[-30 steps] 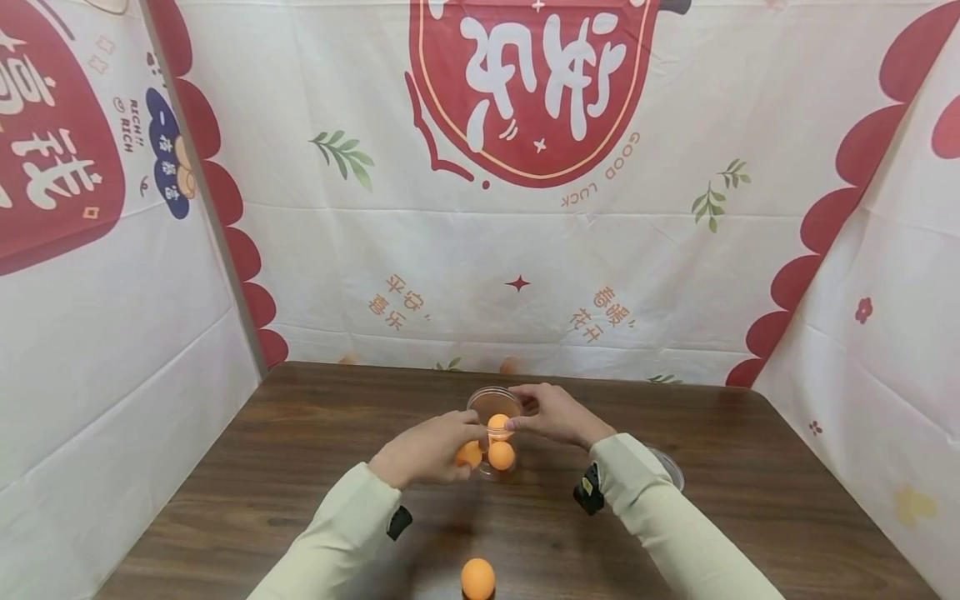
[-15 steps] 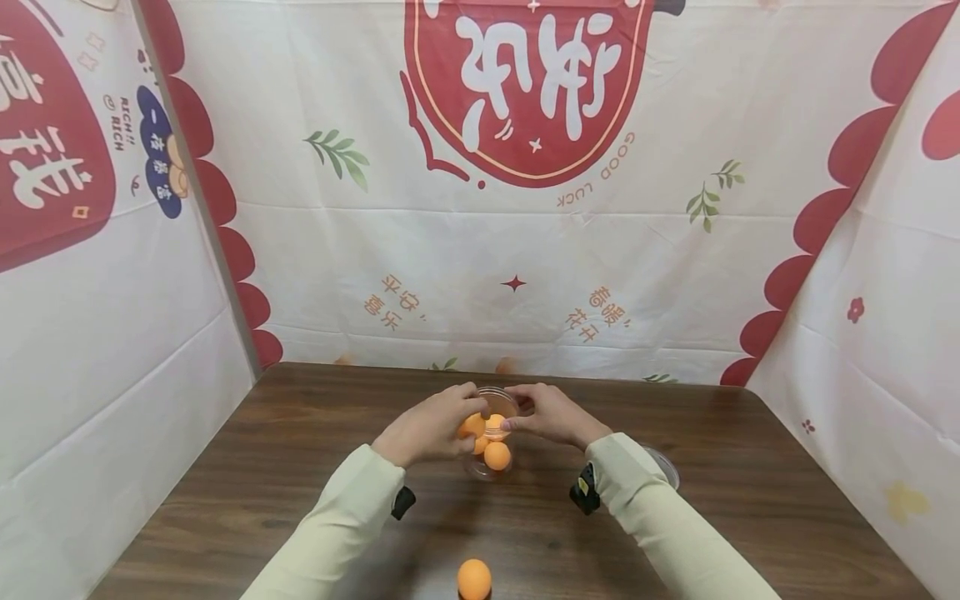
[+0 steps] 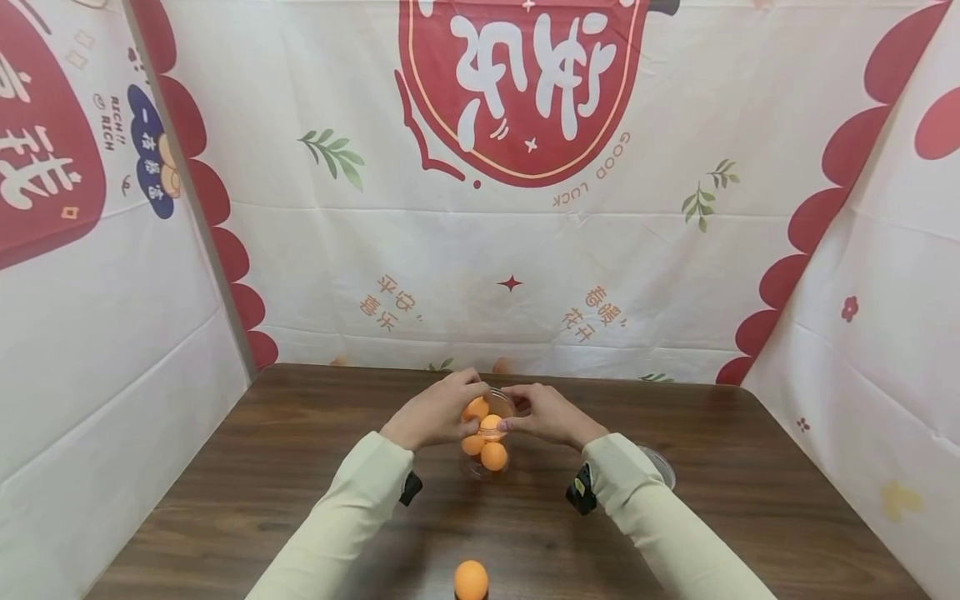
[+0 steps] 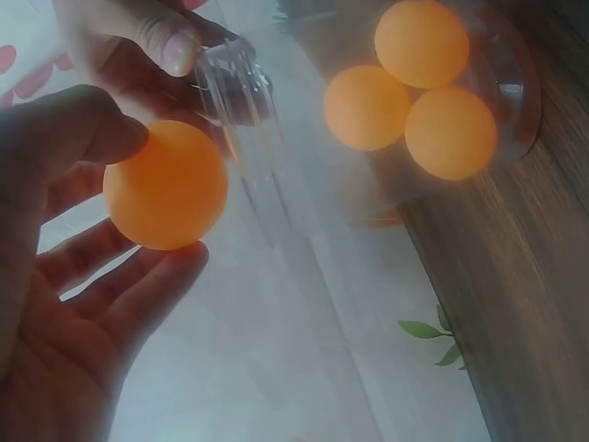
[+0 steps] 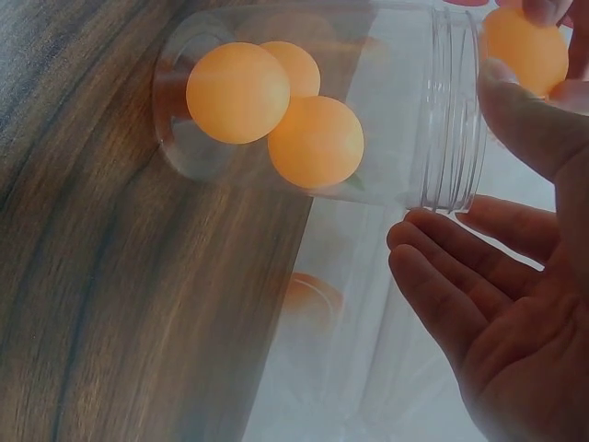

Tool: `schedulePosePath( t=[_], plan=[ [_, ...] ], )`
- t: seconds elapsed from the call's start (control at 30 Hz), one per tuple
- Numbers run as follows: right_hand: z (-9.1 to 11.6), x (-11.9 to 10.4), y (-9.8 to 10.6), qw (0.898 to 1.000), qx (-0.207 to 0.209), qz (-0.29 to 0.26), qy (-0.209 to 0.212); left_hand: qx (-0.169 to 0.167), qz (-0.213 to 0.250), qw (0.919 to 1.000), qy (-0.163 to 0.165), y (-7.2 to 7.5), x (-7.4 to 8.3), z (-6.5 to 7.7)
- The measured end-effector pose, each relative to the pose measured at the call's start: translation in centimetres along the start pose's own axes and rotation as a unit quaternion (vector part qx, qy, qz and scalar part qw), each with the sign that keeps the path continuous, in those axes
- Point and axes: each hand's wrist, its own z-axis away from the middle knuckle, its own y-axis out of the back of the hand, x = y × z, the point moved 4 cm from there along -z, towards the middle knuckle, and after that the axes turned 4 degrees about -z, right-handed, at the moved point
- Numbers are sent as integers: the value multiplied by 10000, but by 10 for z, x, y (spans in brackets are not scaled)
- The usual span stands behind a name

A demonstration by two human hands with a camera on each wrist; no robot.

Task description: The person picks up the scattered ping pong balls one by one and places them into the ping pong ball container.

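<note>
A clear plastic jar with a threaded mouth stands upright on the table. Inside it, in the right wrist view, lie three orange ping-pong balls. My right hand holds the jar at its rim, thumb on the near side and fingers on the far side. Between thumb and fingers, my left hand pinches another orange ping-pong ball right at the jar's mouth. The left fingers partly cover that ball in the head view.
A loose orange ball rests at the near side of the brown wooden table. A clear round lid lies on the right, partly behind my right sleeve. Printed white cloth encloses the table at the back and sides.
My left hand has risen from beside the jar to its mouth, bringing the pinched ping-pong ball up with it. The right hand has kept its hold on the jar's rim.
</note>
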Motion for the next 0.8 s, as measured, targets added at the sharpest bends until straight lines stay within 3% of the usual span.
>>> schedulePosePath(
  t=[0.8],
  plan=[
    [2, -2, 0, 9998, 9, 142, 99, -301, 176, 9992, 184, -20, -3, -13]
  ],
)
